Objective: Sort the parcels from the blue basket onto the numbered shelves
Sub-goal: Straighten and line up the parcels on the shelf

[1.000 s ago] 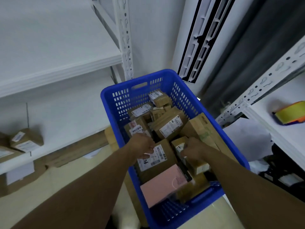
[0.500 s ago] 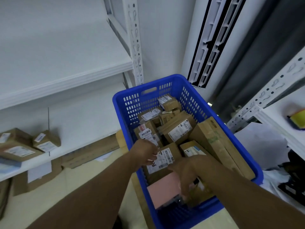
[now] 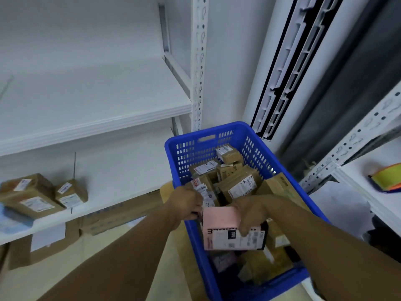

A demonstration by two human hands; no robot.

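A blue basket (image 3: pixel 219 255) stands in front of me, holding several brown cardboard parcels (image 3: pixel 239 187) with white labels. Above its near half I hold a pink box (image 3: pixel 221 227) with a black edge and printed labels. My right hand (image 3: pixel 251 210) grips the box's top right corner, fingers curled over its front. My left hand (image 3: pixel 187 203) holds its left edge at the basket's left rim. White shelves (image 3: pixel 93 124) run along the left.
Three labelled brown parcels (image 3: pixel 34 196) lie on the lower left shelf. Flat cardboard (image 3: pixel 121 211) lies on the floor beneath it. On the right, another white rack (image 3: pixel 366 192) carries a yellow-orange tape roll (image 3: pixel 385 180). A dark curtain hangs behind the basket.
Both hands have lifted the pink box out of the basket's near end and turned it upright. My view has tilted up and shifted left.
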